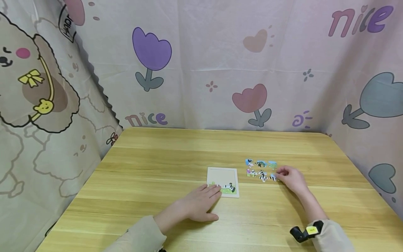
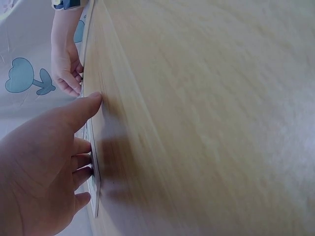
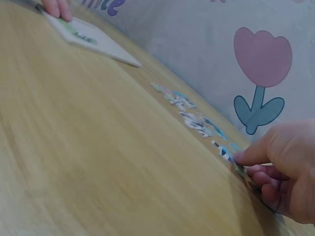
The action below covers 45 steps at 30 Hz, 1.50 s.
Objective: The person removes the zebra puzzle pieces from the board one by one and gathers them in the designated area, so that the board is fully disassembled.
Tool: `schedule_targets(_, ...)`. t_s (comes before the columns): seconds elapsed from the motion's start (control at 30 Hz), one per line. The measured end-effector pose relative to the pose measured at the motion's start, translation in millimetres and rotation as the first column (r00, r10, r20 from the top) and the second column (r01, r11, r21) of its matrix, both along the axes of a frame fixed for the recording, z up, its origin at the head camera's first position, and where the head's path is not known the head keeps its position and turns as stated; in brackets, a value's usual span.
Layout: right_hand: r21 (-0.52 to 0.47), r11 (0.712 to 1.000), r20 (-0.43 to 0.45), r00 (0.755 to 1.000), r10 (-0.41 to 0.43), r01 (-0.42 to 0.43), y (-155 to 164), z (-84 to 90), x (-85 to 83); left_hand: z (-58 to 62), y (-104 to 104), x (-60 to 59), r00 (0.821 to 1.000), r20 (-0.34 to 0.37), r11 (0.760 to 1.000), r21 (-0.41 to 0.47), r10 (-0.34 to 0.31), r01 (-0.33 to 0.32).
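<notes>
A square white puzzle board (image 1: 221,175) lies on the table, with a strip of zebra and grass picture along its near edge. My left hand (image 1: 201,203) rests on its lower left corner, fingers fairly straight and covering part of the picture. To the board's right, several loose puzzle pieces (image 1: 261,163) form two short rows, printed with zebra stripes and blue and green bits. At the right end of the near row, my right hand (image 1: 292,177) pinches a striped puzzle piece (image 1: 273,177) at its edge between thumb and curled fingers. The fingertips partly hide that piece.
The wooden table (image 1: 151,154) reaches back to a printed curtain (image 1: 201,70), which also hangs along both sides. A black strap device with a yellow label (image 1: 311,230) sits on the right wrist.
</notes>
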State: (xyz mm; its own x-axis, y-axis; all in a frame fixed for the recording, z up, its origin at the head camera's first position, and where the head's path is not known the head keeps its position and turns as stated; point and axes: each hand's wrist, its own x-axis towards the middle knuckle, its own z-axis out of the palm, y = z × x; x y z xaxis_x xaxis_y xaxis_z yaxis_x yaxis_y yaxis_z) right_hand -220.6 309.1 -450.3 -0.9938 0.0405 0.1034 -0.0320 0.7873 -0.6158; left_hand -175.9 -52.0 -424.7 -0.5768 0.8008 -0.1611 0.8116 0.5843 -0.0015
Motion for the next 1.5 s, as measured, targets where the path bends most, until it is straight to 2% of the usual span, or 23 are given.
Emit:
schedule_targets(0.4,0.022,1.0,0.003,1.0,-0.021,0.021,-1,-1.6,-0.3,-0.2,0,0.3,1.0,0.0,1.0,-0.01,0.006,-0.006)
schedule_targets(0.67,-0.018,0.999,0.005,0.999,-0.045,0.046,-5,3.7,-0.2,-3.0,0,-1.1,1.0,-0.008,1.0,-0.009,0.007,-0.007)
schedule_targets(0.83,-0.041,0.998,-0.028,0.999,-0.042,0.041,-21,9.3,-2.3,-1.7,0,-0.4,1.0,0.002,1.0,0.001,0.006,-0.006)
schedule_targets(0.97,-0.115,0.993,-0.036,0.999,-0.003,-0.001,-42,12.9,-5.8,0.5,-3,0.8,1.0,0.021,1.0,0.015,0.015,-0.016)
schedule_targets(1.17,-0.213,0.972,-0.016,0.995,0.098,-0.099,-78,17.1,-8.3,0.7,-13,3.2,0.998,0.048,0.998,0.031,0.051,-0.052)
schedule_targets(1.37,-0.334,0.926,0.029,0.98,0.195,-0.174,-110,19.0,-7.4,1.4,-22,3.9,0.995,0.063,0.996,0.04,0.082,-0.084)
schedule_targets(1.5,-0.372,0.903,0.056,0.965,0.254,-0.216,-129,19.4,-6.8,2.6,-25,3.9,0.993,0.076,0.995,0.041,0.091,-0.095)
